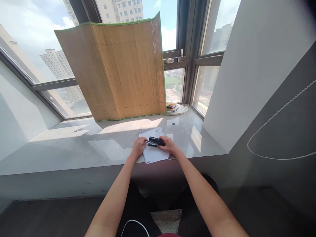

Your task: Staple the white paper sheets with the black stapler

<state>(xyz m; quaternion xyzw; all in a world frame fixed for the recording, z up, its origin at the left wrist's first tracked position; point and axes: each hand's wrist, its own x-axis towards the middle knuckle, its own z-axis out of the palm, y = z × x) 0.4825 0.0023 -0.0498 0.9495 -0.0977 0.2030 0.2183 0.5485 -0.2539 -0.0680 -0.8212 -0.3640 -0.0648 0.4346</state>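
A black stapler point(157, 141) with a touch of red at its right end is spread apart over white paper, its upper and lower arms separated. My right hand point(168, 145) is closed around the stapler's right end. At the opposite end, the fingers of my left hand point(139, 145) pinch together at a thin metallic part between the arms; its details are too small to make out. Beneath both hands lies the white paper point(154, 155), folded or layered, with a printed patch near its top right.
A small dark piece point(173, 123) lies on the glossy window sill point(118, 154). Behind it, a bamboo mat point(123, 72) with green edging leans against the window. Stacked plates point(172, 108) stand by the mat's right corner. A beaded cord point(249, 144) hangs at the right.
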